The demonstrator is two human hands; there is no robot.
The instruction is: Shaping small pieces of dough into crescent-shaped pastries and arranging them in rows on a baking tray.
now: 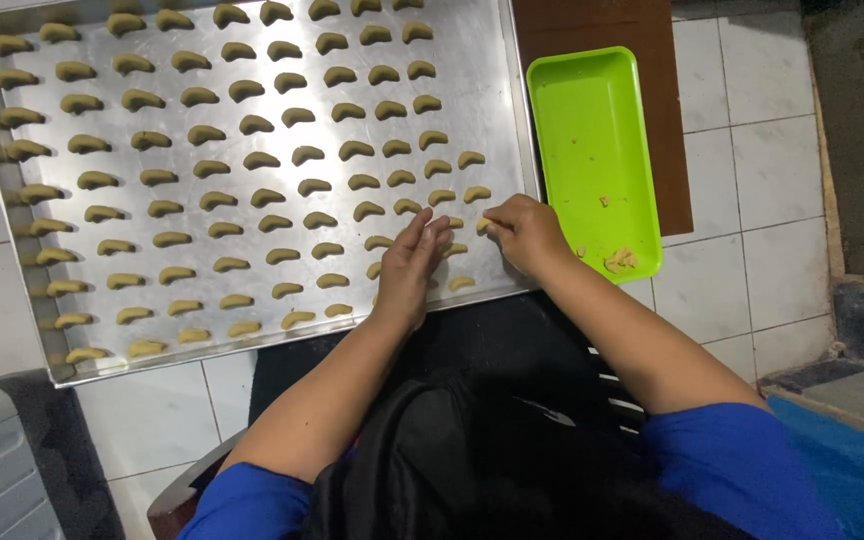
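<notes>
Large rectangular shiny metal baking tray (472, 60) fills the upper left and centre of the frame, loaded with rows of small crescent-shaped tan dough pieces (252, 160). Both hands work at the tray's lower right corner.

Right hand (524, 232): fingers curled, tips pinched on one small dough crescent (485, 224) at the end of a row, just inside the tray's right rim. Left hand (410, 265): flat, fingers straight and together, lying over the crescents just left of that piece; can't tell if it has hold of anything. The two hands' fingertips are nearly touching.

Edges: tray's right rim sits just right of the right hand; bottom rim just below both hands. Bare metal is mostly in the right column above the pinched piece, up to the top right corner.

Lime-green rectangular plastic tray (592, 120) lies just beside the metal tray's right rim, with dough scraps (619, 260) at its lower end, near the right hand. White tiled floor (752, 180) beyond, right of frame.
</notes>
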